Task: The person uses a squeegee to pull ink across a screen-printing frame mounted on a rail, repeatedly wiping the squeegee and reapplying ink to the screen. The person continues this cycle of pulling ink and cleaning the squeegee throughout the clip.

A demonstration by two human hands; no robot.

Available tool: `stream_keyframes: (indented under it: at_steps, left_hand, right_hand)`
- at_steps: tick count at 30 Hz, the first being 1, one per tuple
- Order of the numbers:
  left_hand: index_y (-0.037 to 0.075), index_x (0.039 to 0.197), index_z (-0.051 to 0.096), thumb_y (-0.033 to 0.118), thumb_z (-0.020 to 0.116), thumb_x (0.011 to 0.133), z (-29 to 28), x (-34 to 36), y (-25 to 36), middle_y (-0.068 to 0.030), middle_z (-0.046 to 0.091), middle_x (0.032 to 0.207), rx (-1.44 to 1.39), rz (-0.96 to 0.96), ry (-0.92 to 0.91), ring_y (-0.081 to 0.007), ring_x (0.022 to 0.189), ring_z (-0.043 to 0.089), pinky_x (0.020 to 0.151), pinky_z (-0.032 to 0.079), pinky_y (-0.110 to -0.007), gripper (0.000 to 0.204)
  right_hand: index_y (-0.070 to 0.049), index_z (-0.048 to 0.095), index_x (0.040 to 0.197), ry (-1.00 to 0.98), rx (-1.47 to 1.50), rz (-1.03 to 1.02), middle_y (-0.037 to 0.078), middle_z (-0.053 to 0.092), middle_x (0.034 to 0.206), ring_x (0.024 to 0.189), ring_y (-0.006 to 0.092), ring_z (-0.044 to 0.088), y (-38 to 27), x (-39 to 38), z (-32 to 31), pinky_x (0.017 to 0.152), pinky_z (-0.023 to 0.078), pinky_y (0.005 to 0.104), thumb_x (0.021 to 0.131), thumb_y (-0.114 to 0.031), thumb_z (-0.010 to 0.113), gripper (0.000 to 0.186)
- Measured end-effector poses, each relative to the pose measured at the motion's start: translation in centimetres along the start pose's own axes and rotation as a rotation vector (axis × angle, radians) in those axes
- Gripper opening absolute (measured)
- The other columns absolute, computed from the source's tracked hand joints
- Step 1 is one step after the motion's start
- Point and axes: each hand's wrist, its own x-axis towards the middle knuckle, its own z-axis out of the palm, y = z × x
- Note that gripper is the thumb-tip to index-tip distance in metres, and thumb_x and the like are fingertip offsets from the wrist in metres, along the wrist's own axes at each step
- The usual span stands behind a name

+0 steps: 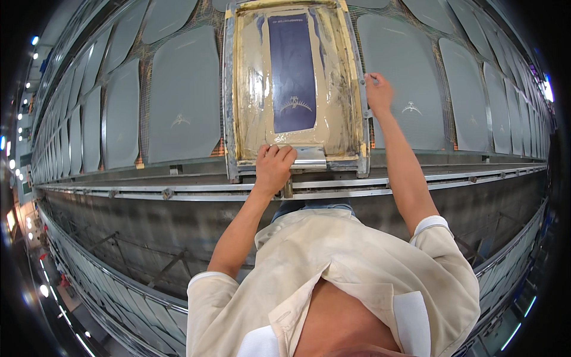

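A screen-printing frame (pixel 231 89) lies in front of me over the printing table. Its mesh has a tan coating with a long dark blue panel (pixel 291 65) down the middle, which carries a crest-like design near its lower end. At the frame's near end my left hand (pixel 275 165) is closed round a metal-edged squeegee (pixel 310 157), which lies crosswise below the panel. My right hand (pixel 379 94) is beside the frame's right rail with its fingers curled. What those fingers pinch, if anything, is too small to tell.
Grey cut fabric pieces (pixel 184 89) lie in rows on both sides of the frame, several with a small pale print. A metal rail (pixel 148 191) runs along the table's near edge. Behind me is another long table (pixel 137 303) with similar pieces.
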Motion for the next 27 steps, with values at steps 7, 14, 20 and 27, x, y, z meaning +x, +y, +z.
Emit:
stream_keyframes:
  at_steps: [7,14,20,27]
  left_hand:
    - [0.014,0.102,0.068,-0.002,0.070,0.060,2.7,10.8,-8.4,-0.0003,0.069,0.106,0.047,0.025,0.073,-0.0226,0.092,0.062,0.090,0.042,-0.042,0.045]
    - [0.015,0.101,0.070,0.001,0.073,0.061,5.8,27.8,-20.8,0.0004,0.070,0.104,0.113,0.092,0.121,-0.0215,0.093,0.064,0.088,0.042,-0.040,0.043]
    - [0.011,0.094,0.075,0.009,0.077,0.067,3.6,36.9,-24.9,-0.0062,0.072,0.089,-0.034,0.025,0.012,-0.0297,0.085,0.067,0.080,0.048,-0.042,0.028]
    - [0.010,0.098,0.076,0.029,0.082,0.072,3.1,44.7,-28.1,-0.0143,0.073,0.084,-0.051,-0.127,-0.302,-0.0370,0.081,0.069,0.074,0.053,-0.046,0.033]
  right_hand:
    - [-0.005,0.072,0.104,-0.038,-0.130,-0.175,0.016,0.069,0.082,0.074,0.0305,0.065,2.4,1.0,-0.5,0.070,0.049,0.0417,0.092,-0.032,0.068,0.029]
    - [-0.007,0.071,0.107,-0.374,-0.238,-0.126,0.017,0.071,0.108,0.106,0.0338,0.064,-3.9,5.5,-1.2,0.091,0.049,0.0405,0.090,-0.032,0.071,0.030]
    - [-0.007,0.066,0.122,-0.402,-0.099,-0.666,0.015,0.067,0.123,0.115,0.0296,0.063,-14.7,15.3,5.9,0.099,0.048,0.0411,0.087,-0.036,0.077,0.047]
    - [-0.005,0.068,0.114,-0.747,-0.547,-0.745,0.018,0.071,0.102,0.094,0.0367,0.068,-22.2,25.4,15.5,0.085,0.054,0.0427,0.078,-0.037,0.080,0.049]
